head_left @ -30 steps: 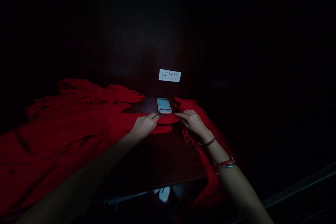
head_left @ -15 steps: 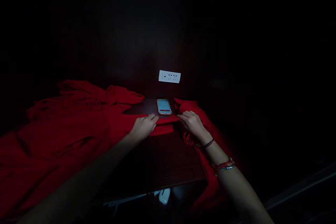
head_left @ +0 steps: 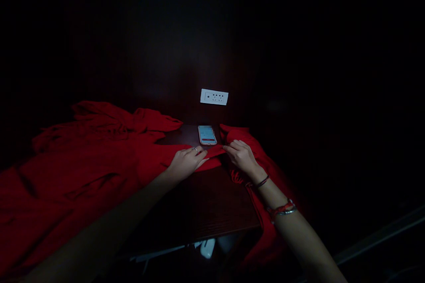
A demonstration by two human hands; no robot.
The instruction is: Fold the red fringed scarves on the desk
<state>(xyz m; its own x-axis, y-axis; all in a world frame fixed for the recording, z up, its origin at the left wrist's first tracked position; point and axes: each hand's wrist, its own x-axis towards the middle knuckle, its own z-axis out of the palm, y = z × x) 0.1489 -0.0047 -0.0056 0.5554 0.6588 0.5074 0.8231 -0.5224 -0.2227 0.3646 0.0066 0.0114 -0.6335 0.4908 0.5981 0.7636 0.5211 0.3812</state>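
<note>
A red cloth (head_left: 116, 166) with fringes, possibly a scarf, spreads over the left of the dark wooden table (head_left: 212, 205), and a narrow strip of it runs across to the right. My left hand (head_left: 187, 161), with a ring on one finger, is closed on this strip near the middle. At the strip's right end my right hand (head_left: 242, 155) pinches the cloth, with bands round the wrist. More red fabric (head_left: 260, 159) with loops or fringe hangs over the table's right edge. Just beyond the strip lies a phone (head_left: 207, 135) with its screen lit.
A white socket panel (head_left: 214, 97) is fixed on the dark wall behind the table. Below the tabletop, a white object (head_left: 207, 248) and some pale flat items show. Much of the surroundings is too dark to make out.
My left hand has slid slightly right along the strip, closer to my right hand. My right hand has barely moved and keeps its pinch.
</note>
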